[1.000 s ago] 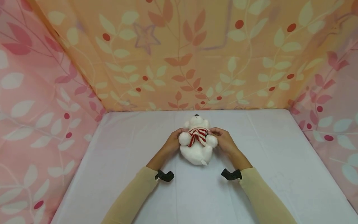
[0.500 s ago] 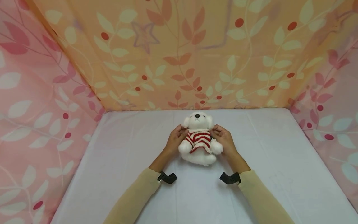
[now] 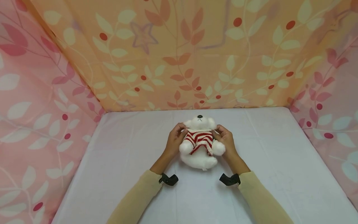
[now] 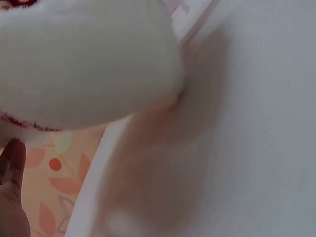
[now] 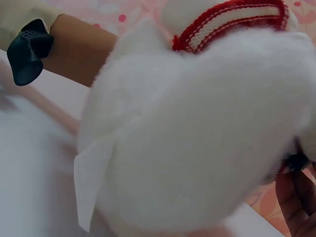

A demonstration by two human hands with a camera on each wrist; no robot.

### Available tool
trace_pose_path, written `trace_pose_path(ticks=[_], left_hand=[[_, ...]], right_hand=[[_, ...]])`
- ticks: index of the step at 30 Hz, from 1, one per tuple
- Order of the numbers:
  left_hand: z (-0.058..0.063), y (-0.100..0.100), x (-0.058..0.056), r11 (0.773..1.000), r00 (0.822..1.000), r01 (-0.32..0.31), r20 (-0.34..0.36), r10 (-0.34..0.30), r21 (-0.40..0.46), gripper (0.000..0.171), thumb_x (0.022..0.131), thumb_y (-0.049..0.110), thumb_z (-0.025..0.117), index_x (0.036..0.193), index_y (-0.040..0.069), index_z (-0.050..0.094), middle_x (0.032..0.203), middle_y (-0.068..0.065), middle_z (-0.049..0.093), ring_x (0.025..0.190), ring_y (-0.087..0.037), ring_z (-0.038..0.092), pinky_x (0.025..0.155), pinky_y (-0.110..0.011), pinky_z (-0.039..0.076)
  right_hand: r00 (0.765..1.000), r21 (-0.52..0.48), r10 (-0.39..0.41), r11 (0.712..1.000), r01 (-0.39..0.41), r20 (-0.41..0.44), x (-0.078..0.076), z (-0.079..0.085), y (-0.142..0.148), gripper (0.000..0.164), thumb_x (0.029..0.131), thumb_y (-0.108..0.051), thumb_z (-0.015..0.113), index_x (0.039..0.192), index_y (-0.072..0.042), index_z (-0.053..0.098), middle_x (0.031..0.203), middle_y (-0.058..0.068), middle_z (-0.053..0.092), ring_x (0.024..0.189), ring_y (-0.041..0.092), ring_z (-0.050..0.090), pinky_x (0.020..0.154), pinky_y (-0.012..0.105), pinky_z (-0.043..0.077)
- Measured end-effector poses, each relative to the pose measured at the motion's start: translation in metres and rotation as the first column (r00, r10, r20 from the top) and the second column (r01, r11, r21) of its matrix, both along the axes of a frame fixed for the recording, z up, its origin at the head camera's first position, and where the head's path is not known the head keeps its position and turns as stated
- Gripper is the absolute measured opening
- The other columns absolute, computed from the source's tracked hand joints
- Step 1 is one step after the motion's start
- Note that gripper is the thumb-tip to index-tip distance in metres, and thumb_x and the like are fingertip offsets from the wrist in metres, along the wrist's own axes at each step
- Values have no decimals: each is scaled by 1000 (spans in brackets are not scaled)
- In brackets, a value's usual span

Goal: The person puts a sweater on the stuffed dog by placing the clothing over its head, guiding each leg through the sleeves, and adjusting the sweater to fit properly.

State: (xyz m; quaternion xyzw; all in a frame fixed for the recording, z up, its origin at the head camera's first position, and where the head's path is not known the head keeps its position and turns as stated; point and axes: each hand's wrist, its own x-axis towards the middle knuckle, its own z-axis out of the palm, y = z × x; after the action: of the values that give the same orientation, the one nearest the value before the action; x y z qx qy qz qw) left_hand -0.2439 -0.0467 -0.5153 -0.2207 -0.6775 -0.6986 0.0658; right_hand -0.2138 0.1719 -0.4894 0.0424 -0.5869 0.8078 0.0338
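Observation:
A white stuffed animal (image 3: 197, 161) with a black nose wears a red-and-white striped knit sweater (image 3: 202, 137). Both hands hold it up between them over the table, its front toward the head camera and its head tilted back. At the sweater's left shoulder, my left hand (image 3: 174, 137) pinches it with thumb and fingers. My right hand (image 3: 225, 140) grips the opposite shoulder in the same way. In the left wrist view a white furry limb (image 4: 89, 64) fills the upper left. From the right wrist, the furry underside (image 5: 197, 133) and a white fabric tag (image 5: 93, 185) show.
A white cloth covers the table (image 3: 126, 143). Behind it hangs an orange leaf-patterned curtain (image 3: 179, 68), with pink patterned curtains (image 3: 36, 105) at the sides. Small black devices (image 3: 169, 179) are strapped at both wrists, by the beige sleeves.
The stuffed animal came upright, showing its face and sweater front, then its head tipped back slightly. It has shifted a little to the right, still held by both hands.

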Motion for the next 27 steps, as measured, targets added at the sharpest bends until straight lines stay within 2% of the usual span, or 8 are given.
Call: trace_pose_path(ticks=[5,10,14,17,20,22,24,27], left_hand=[[-2,3,-1,998,993,-50,101,53,-28,13,100,9,64,103,-3,59,105,-9,65,91,-11,64,76,-24,52],[-8,1,3,979,964,-82,235,126,-187,14,97,15,70,101,2,70,116,-8,70,97,-14,67,85,-32,52],[-7,-5,12,951,959,-111,221,179,-289,18,96,22,71,103,6,76,117,-7,72,122,-20,58,106,-44,42],[-5,-11,22,954,946,-117,262,191,-275,24,96,19,71,115,5,72,115,-10,73,118,-22,63,100,-44,47],[-4,-17,32,957,907,-118,363,212,-264,24,96,11,65,117,0,68,100,-9,74,90,-15,67,77,-32,53],[-4,-22,40,965,868,-100,453,205,-244,22,94,7,62,111,-5,69,85,-6,72,72,-10,62,64,-26,50],[-4,-26,46,974,835,-71,521,177,-217,22,94,4,59,105,-11,70,77,-3,68,66,-7,58,60,-22,50],[-4,-32,52,987,806,-28,581,116,-159,24,96,3,59,104,-17,69,75,-2,68,66,-6,61,60,-21,53]], right_hand=[[997,2,-46,999,46,63,-4,-3,2,17,98,7,58,93,-6,69,92,0,69,86,8,66,75,20,54],[973,235,-89,971,37,215,-9,-15,7,10,98,-7,67,102,2,70,95,0,68,90,9,63,72,19,53],[967,364,-107,931,17,229,-3,-20,9,26,98,-17,69,115,3,69,115,11,69,103,12,60,76,20,52],[968,445,-126,895,17,218,8,-21,12,29,99,-18,67,123,-3,69,132,13,64,103,11,62,76,21,53],[973,501,-128,865,15,192,22,-20,19,26,98,-15,66,123,-5,69,127,15,67,94,16,69,74,28,56],[979,525,-124,851,22,159,31,-19,24,21,97,-11,68,115,-2,70,113,18,72,87,22,73,73,33,58],[988,539,-92,842,9,126,39,-18,27,16,96,-8,69,107,3,71,99,20,74,83,27,74,71,36,60],[997,621,-40,784,-5,58,50,-16,29,11,92,-7,74,97,3,74,90,15,75,81,20,73,70,30,58]])
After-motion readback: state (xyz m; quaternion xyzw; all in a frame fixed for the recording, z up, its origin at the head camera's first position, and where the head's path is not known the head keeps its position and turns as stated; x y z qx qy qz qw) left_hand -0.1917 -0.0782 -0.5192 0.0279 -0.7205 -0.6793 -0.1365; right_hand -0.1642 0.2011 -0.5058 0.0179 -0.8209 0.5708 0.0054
